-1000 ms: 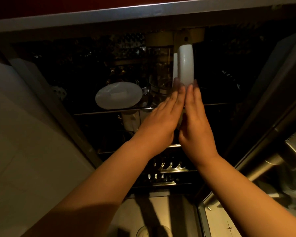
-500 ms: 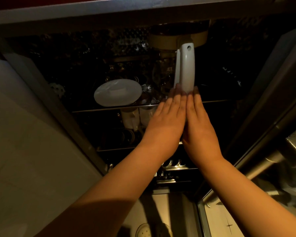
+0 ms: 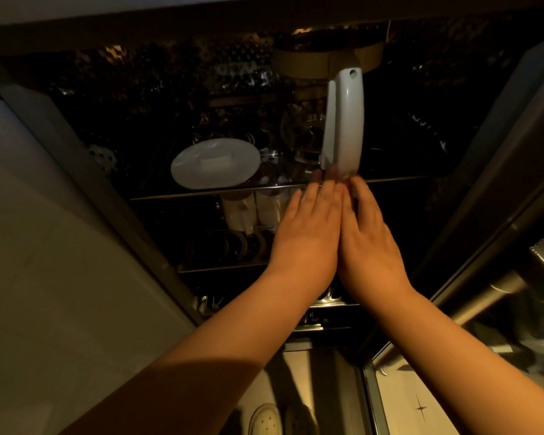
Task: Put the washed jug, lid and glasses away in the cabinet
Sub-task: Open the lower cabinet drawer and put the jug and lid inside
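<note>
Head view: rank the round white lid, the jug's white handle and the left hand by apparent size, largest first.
1. Left hand, though it is nearer the camera.
2. and 3. Round white lid and jug handle look roughly alike: unranked.

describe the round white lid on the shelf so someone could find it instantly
Look into the dark open cabinet overhead and find its upper glass shelf. On its left part lies the lid, a flat pale disc with a raised centre, left of the jug's tall white handle.
</note>
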Action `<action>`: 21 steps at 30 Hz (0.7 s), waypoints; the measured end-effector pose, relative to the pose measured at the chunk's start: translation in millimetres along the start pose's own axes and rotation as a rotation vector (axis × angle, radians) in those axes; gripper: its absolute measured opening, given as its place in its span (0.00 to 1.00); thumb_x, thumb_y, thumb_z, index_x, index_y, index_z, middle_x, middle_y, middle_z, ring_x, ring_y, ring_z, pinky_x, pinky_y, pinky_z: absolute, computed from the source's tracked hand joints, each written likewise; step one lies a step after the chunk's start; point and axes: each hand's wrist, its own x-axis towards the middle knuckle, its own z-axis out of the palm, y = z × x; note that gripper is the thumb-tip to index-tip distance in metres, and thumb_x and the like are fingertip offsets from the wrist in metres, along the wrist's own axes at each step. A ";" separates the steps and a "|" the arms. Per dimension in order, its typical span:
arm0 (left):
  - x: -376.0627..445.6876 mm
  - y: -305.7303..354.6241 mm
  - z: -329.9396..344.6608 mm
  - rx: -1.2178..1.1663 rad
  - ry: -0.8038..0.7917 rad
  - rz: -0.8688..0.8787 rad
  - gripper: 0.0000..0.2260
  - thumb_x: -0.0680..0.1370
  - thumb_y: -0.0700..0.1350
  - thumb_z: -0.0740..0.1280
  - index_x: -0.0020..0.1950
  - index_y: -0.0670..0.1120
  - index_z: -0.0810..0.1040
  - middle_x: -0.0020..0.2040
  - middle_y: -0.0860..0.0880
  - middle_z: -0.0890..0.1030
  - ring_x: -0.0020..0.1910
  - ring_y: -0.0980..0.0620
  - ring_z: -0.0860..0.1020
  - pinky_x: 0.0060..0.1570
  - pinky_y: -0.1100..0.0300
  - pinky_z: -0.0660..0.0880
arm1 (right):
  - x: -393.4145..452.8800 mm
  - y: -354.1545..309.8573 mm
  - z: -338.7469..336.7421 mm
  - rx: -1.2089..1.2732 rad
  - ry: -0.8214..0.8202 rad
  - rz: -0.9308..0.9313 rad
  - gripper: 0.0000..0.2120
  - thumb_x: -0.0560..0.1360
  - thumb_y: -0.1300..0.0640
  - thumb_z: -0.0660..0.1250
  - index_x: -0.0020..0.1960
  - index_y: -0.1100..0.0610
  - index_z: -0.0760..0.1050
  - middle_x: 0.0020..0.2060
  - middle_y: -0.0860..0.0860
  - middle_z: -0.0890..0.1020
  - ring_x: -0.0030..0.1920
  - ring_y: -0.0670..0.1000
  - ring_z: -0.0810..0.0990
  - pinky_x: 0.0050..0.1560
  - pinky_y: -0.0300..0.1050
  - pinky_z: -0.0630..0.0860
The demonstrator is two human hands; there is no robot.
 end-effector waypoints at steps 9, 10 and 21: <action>17.4 -1.2 5.2 -0.092 -0.024 -0.012 0.30 0.79 0.44 0.58 0.76 0.44 0.47 0.75 0.47 0.55 0.73 0.48 0.54 0.72 0.55 0.49 | 10.3 9.9 4.7 -0.085 -0.121 -0.039 0.38 0.75 0.56 0.66 0.76 0.61 0.46 0.75 0.61 0.49 0.75 0.58 0.48 0.70 0.43 0.39; 16.0 -2.5 4.9 -0.103 -0.023 -0.012 0.31 0.78 0.44 0.58 0.76 0.44 0.46 0.76 0.46 0.52 0.74 0.48 0.52 0.72 0.55 0.48 | 10.0 9.5 3.4 -0.081 -0.122 -0.040 0.39 0.75 0.56 0.67 0.76 0.62 0.47 0.75 0.61 0.50 0.75 0.58 0.48 0.71 0.44 0.41; -30.6 -9.7 -41.4 -0.181 0.115 0.030 0.31 0.80 0.49 0.56 0.76 0.44 0.41 0.77 0.46 0.44 0.76 0.50 0.43 0.73 0.57 0.41 | -9.3 -14.8 -46.5 0.030 0.026 -0.085 0.38 0.70 0.64 0.70 0.75 0.64 0.55 0.74 0.60 0.58 0.75 0.55 0.53 0.72 0.50 0.57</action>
